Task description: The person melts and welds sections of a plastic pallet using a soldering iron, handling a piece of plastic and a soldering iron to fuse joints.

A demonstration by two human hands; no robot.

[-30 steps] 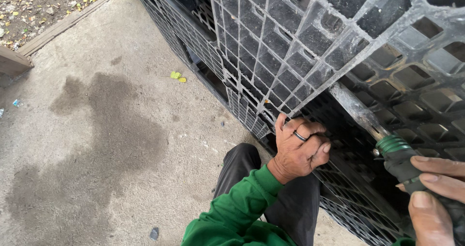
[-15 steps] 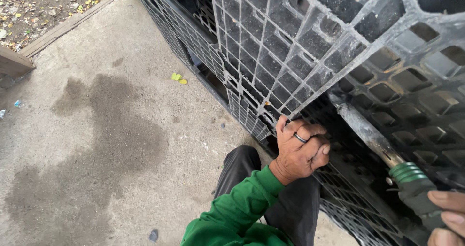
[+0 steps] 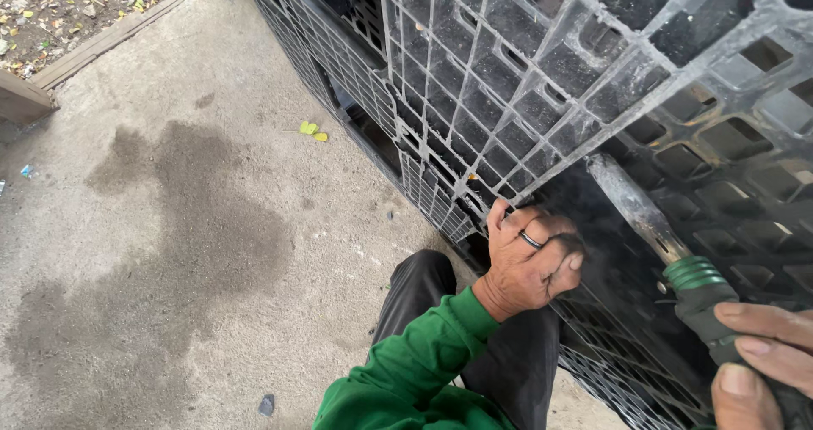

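No packages, labels, signs or screens visible.

Two hands are in view: the left hand (image 3: pixel 529 265) at lower centre, bearing one dark ring (image 3: pixel 530 239), and the right hand (image 3: pixel 758 358) at the lower right corner, closed around one tool (image 3: pixel 677 261) with a green collar and a grey metal shaft. At least two black plastic grid pallets (image 3: pixel 542 74) fill the upper right. One yellow-green leaf scrap (image 3: pixel 312 130) lies on the concrete floor (image 3: pixel 169 227), upper left of centre.
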